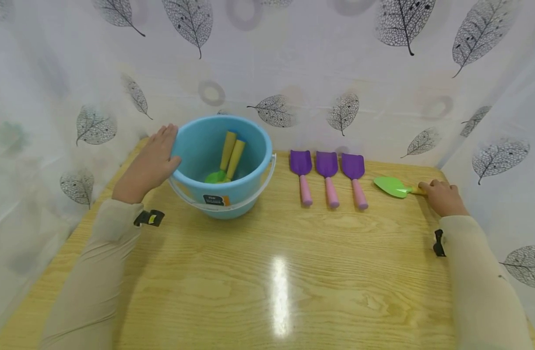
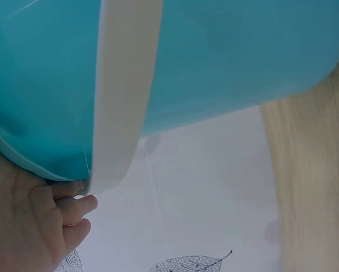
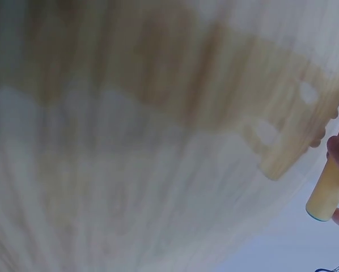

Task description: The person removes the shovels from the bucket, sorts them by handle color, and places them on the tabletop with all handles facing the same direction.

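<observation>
Head view: right hand (image 1: 446, 198) pinches the yellow handle (image 1: 419, 191) of a green plastic trowel (image 1: 392, 186), frame right; left hand (image 1: 148, 164) rests loosely against a light-blue plastic bucket (image 1: 245, 194). Pickup step, I'd guess; next needs a lift.

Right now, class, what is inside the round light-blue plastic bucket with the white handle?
Two yellow cylindrical handles lean inside the bucket, with part of a green blade below. The bucket's front wall hides whatever lies lower.
</observation>
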Demonstrator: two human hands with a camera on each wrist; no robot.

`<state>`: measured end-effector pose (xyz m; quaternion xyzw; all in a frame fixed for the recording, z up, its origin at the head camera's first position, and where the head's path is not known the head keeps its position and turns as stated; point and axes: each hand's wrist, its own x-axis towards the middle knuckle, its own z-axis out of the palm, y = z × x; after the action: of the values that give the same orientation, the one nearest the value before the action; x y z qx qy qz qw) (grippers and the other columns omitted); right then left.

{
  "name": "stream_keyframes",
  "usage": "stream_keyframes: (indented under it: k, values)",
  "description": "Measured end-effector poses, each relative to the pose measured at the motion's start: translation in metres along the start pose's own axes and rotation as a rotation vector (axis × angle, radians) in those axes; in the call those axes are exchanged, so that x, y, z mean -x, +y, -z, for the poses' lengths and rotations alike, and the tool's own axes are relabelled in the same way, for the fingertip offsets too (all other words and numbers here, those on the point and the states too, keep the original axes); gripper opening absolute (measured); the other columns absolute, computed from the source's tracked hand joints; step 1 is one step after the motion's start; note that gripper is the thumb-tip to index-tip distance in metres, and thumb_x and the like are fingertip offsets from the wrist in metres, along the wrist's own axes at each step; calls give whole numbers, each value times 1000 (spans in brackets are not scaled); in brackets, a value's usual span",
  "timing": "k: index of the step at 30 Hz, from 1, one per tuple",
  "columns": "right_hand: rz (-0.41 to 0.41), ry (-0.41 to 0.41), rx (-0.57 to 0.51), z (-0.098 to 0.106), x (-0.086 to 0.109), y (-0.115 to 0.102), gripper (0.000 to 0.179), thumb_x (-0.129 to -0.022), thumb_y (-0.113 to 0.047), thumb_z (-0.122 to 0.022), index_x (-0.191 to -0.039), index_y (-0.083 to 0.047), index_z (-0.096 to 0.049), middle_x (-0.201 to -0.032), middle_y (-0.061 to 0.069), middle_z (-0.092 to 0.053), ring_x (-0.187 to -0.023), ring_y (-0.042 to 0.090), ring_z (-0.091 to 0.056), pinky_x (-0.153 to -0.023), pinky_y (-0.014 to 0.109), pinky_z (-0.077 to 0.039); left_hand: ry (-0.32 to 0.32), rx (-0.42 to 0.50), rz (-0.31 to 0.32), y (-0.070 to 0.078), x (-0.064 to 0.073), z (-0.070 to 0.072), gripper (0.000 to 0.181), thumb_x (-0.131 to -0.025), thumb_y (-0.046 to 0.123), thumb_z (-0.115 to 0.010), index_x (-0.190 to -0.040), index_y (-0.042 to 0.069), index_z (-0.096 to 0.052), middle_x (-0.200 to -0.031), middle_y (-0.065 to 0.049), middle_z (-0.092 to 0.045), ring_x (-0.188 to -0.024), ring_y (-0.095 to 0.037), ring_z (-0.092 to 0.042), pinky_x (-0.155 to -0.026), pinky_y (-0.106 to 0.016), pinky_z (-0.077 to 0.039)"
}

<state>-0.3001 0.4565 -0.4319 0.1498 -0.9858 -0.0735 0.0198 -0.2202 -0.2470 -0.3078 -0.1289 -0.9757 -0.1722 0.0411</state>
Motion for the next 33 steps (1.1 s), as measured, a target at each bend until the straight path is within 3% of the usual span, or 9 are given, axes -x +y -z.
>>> stream_keyframes:
  k: [14,22,33]
  values:
    - [-8,48,7,1,-1,0,40,-84,0,-60,-122,2,-49,-102,33,-55,-87,47,-54,-68,61,-41,7,3,-1,0,-1,1,67,-93,16,-35,-148,-9,-4,-155,-29,-7,-144,-44,-4,-119,-55,-6]
    - [-40,29,-44,7,0,-1,47,-83,-5,-56,-128,3,-43,-116,35,-48,-100,49,-49,-81,69,-34,8,3,-5,2,0,2,67,-94,17,-35,-148,-9,-4,-155,-29,-6,-144,-44,-4,-119,-56,-6]
    - [-14,91,-12,20,5,-7,58,-77,-13,-68,-127,5,-45,-119,34,-44,-105,52,-44,-89,73,-29,14,-5,-3,2,1,0,67,-94,17,-35,-148,-9,-5,-154,-29,-7,-144,-44,-5,-118,-56,-7]
